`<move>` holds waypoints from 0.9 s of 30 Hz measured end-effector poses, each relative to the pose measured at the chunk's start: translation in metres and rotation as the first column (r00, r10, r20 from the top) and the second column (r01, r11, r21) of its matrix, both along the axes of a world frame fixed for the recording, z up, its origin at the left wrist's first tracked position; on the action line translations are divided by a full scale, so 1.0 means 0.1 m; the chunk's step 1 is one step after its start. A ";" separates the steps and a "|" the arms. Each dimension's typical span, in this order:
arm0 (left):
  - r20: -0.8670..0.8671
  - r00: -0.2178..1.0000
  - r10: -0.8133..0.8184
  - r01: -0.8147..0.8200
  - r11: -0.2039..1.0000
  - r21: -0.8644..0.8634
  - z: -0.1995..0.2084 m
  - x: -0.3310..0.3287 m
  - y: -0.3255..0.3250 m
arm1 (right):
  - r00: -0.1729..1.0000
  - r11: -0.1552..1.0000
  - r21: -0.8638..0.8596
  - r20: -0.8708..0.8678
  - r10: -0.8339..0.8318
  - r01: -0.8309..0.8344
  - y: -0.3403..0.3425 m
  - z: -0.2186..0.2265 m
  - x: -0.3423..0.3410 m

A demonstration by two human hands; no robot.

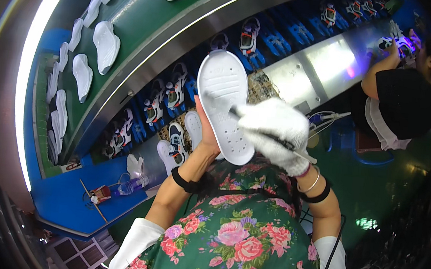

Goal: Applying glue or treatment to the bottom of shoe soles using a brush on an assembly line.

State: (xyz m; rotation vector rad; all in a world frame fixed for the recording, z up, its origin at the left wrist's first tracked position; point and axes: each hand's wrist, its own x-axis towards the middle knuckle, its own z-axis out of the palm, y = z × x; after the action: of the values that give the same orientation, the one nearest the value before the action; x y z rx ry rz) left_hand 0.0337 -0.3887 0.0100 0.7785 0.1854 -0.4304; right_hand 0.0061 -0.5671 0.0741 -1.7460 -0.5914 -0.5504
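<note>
A white shoe sole (pixel 225 83) is tilted up in front of me, its hollow inner side with ridges and small holes facing me. My left hand (pixel 208 134) grips it by the left edge, with most of the fingers hidden behind it. My right hand (pixel 273 127), in a white knitted glove, is closed round a thin-handled brush (pixel 278 139). The dark end of the brush is at the sole's right edge, blurred, so I cannot tell if it touches. Behind my left wrist are another white sole (pixel 193 127) and a white-and-dark sports shoe (pixel 177 142).
Several white soles (pixel 105 46) lie on a curved green conveyor (pixel 144 11) at the upper left. Sports shoes (pixel 249 36) stand on blue holders along a lower line. A blue table (pixel 66 198) holds a small red box (pixel 101 194) and glove (pixel 134 165). A co-worker (pixel 406 96) handles a shoe at right.
</note>
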 end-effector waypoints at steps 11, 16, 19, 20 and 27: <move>0.036 0.989 -0.144 0.148 0.961 -0.235 -0.20 0.15 0.08 | 0.996 0.989 -0.121 -0.007 -0.084 0.083 -0.01 -0.09 -0.19; 0.054 0.967 -0.248 0.250 0.894 -0.372 -0.11 0.17 0.04 | 0.998 0.978 -0.207 0.055 0.043 -0.031 0.10 -0.13 -0.40; 0.069 0.979 -0.194 0.205 0.940 -0.274 -0.05 0.20 0.07 | 0.975 0.979 0.024 -0.083 0.206 -0.204 -0.02 -0.12 -0.34; 0.059 0.980 -0.188 0.197 0.940 -0.277 -0.01 0.21 0.05 | 0.997 0.992 -0.109 -0.043 0.059 -0.063 -0.03 -0.14 -0.33; 0.110 0.907 -0.406 0.412 0.806 -0.425 -0.20 0.40 0.22 | 0.965 0.969 -0.038 -0.114 0.237 -0.243 0.03 -0.22 -0.50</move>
State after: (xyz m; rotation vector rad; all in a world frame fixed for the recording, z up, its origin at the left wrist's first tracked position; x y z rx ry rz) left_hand 0.0737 -0.3670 -0.0098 0.3637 -0.1011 -0.8469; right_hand -0.0440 -0.5637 0.0517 -1.7107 -0.7336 -0.2710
